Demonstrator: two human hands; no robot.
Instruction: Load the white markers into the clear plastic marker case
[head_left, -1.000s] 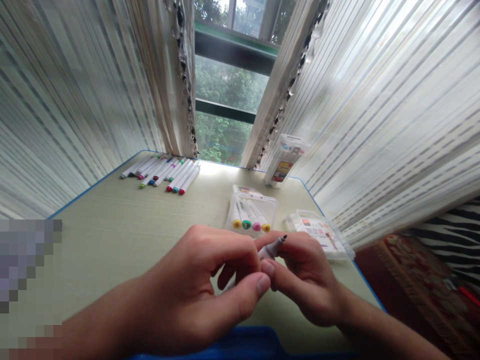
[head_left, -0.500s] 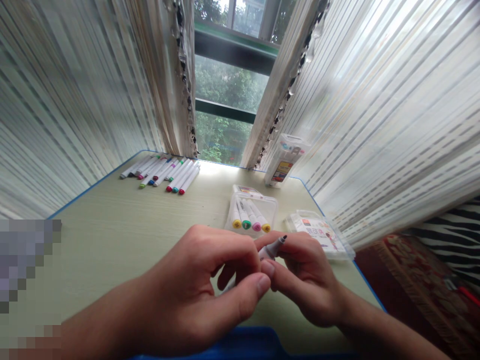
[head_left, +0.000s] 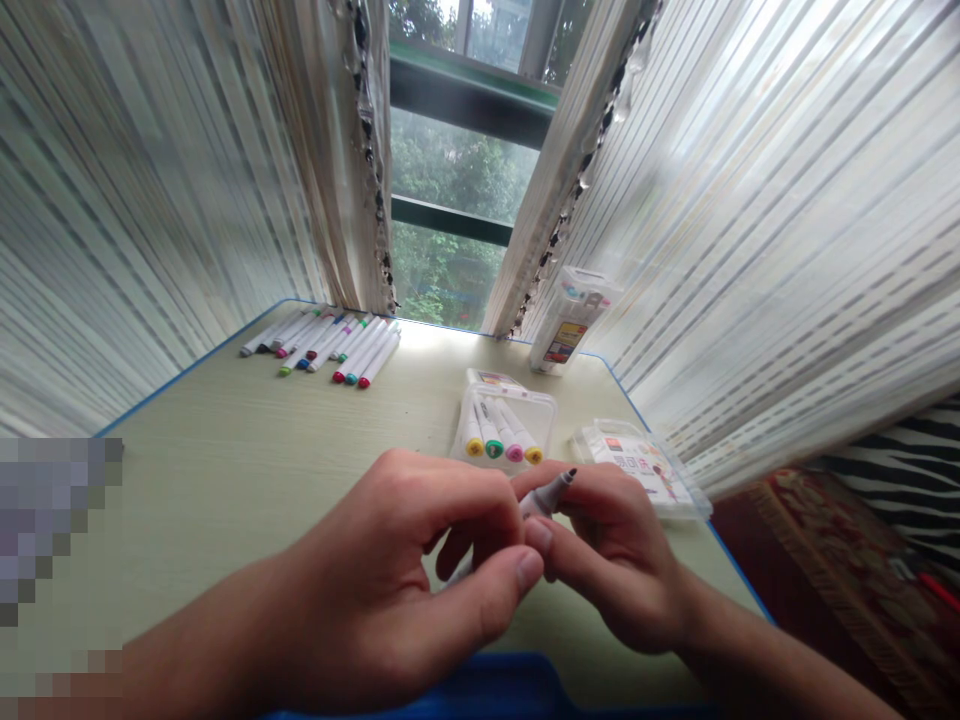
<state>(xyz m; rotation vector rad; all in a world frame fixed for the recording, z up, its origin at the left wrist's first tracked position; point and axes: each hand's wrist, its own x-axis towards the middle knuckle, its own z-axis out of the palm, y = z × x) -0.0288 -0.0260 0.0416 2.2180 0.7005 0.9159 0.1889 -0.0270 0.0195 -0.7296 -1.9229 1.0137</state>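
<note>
Our left hand (head_left: 427, 570) and right hand (head_left: 619, 550) both pinch a bare-tipped marker (head_left: 546, 497) above the worktop (head_left: 225, 480); just beyond, we see a clear case (head_left: 543, 408).

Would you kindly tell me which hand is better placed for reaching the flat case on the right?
Probably the right hand: it is nearer the flat case, while the left hand sits farther left.

The left hand (head_left: 382, 560) and right hand (head_left: 622, 555) grip an uncapped marker (head_left: 547, 496) over the desk (head_left: 232, 480); beyond sits a clear box (head_left: 541, 399) holding four capped markers (head_left: 493, 449).
</note>
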